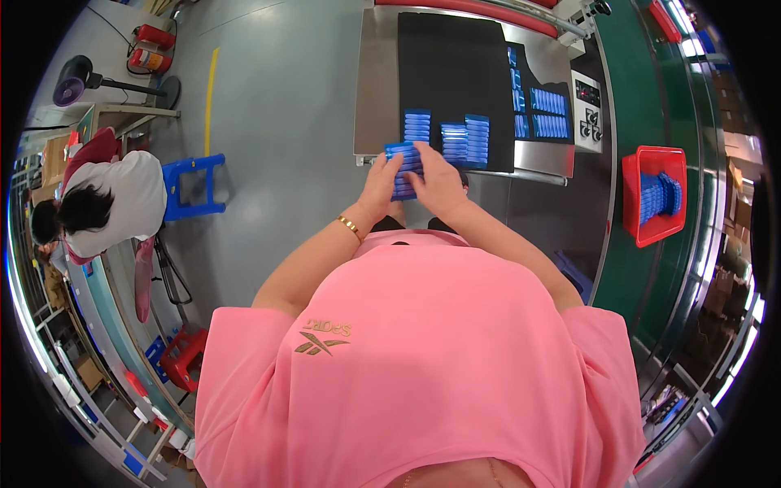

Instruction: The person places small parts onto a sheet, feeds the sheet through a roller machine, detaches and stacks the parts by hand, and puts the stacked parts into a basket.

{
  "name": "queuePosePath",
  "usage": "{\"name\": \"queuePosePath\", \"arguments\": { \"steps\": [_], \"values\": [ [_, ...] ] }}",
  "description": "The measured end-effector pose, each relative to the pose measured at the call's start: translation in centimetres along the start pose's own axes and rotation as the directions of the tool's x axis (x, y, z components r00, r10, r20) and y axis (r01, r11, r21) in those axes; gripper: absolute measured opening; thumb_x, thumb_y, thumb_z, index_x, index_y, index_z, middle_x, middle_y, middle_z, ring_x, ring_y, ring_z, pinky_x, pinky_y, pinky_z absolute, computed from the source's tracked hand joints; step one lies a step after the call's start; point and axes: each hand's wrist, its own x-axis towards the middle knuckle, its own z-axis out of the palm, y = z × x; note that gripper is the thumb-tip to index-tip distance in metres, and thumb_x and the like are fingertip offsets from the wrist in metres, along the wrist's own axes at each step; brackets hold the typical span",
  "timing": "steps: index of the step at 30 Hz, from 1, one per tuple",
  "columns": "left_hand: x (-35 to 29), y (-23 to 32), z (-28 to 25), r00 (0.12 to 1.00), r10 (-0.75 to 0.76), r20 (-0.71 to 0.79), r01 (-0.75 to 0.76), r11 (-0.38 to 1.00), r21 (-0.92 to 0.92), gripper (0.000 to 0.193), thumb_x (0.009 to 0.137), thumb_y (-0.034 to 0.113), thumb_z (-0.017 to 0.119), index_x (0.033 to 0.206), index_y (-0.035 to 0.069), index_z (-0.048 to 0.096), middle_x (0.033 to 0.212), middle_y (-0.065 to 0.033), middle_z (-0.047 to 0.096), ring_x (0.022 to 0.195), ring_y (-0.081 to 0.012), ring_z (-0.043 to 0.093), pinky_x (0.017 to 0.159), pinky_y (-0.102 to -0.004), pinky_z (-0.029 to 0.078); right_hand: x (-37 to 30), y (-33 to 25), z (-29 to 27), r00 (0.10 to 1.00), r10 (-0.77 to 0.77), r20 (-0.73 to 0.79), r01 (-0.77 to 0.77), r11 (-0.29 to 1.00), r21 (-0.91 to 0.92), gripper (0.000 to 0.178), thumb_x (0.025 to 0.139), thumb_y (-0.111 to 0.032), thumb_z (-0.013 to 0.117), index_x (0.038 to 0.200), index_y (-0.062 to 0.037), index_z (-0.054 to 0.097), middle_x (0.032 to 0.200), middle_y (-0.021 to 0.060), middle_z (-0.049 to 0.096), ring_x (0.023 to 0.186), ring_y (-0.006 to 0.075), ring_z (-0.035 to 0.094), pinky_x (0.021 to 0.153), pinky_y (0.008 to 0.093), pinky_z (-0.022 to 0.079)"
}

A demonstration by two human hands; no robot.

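Between my two hands is a stack of shiny blue packets [402,189], held at the near edge of a metal table. My left hand [379,184] grips its left side, and my right hand [438,180] is closed round its right side. Just beyond my hands, a row of similar blue packets [417,124] lies on a black mat [452,65]. Two more blue rows [466,141] lie to the right, close to my right hand. What is inside the packets cannot be made out.
More blue packets [549,114] lie on the mat's right part, beside a control box [587,111]. A red basket [628,195] with blue packets stands on a green surface [614,268] at the right. At left, a person in white [130,195] sits near a blue stool [194,187].
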Motion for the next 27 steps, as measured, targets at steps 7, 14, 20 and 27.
{"name": "queuePosePath", "arguments": {
  "steps": [7, 14, 20, 27],
  "values": [
    [0.3, 1.3, -5.1, 0.993, 0.045, -0.110, -0.039, 0.997, 0.062, 0.022, 0.096, 0.016, 0.048, 0.115, 0.004, 0.049, 0.102, -0.0060, 0.060, 0.089, -0.0162, 0.061, 0.079, -0.0336, 0.053, 2.1, 3.0, 3.4, 0.921, 0.389, -0.009, -0.388, 0.920, 0.053, 0.047, 0.083, -0.023, 0.064, 0.118, 0.0030, 0.046, 0.108, 0.0232, 0.058, 0.100, 0.0372, 0.058, 0.082, 0.0423, 0.047],
    [-0.4, 1.8, -7.2, 0.984, 0.047, -0.173, -0.035, 0.997, 0.070, 0.020, 0.096, 0.014, 0.048, 0.113, 0.004, 0.050, 0.101, -0.0058, 0.060, 0.087, -0.0161, 0.061, 0.077, -0.0335, 0.053, 4.1, 3.3, 5.1, 0.810, 0.577, -0.104, -0.585, 0.779, -0.228, 0.045, 0.078, -0.025, 0.071, 0.108, 0.0012, 0.049, 0.103, 0.0236, 0.057, 0.095, 0.0387, 0.059, 0.081, 0.0437, 0.049],
    [-0.2, 1.6, -7.5, 0.992, 0.024, -0.121, -0.011, 0.994, 0.109, 0.020, 0.096, 0.014, 0.048, 0.112, 0.003, 0.050, 0.100, -0.0055, 0.060, 0.086, -0.0159, 0.061, 0.076, -0.0324, 0.053, 4.2, 3.8, 6.0, 0.794, 0.563, -0.228, -0.605, 0.767, -0.213, 0.047, 0.075, -0.027, 0.074, 0.100, -0.0016, 0.045, 0.101, 0.0182, 0.057, 0.090, 0.0356, 0.062, 0.073, 0.0413, 0.052],
    [0.2, 2.5, -6.5, 0.995, -0.009, -0.104, 0.025, 0.988, 0.155, 0.021, 0.096, 0.015, 0.047, 0.113, 0.003, 0.050, 0.099, -0.0052, 0.059, 0.086, -0.0156, 0.061, 0.076, -0.0324, 0.053, 4.1, 2.1, 3.3, 0.910, 0.415, -0.020, -0.413, 0.898, -0.152, 0.029, 0.081, -0.027, 0.066, 0.092, -0.0031, 0.055, 0.096, 0.0169, 0.057, 0.093, 0.0363, 0.058, 0.078, 0.0455, 0.047]
  ]
}}
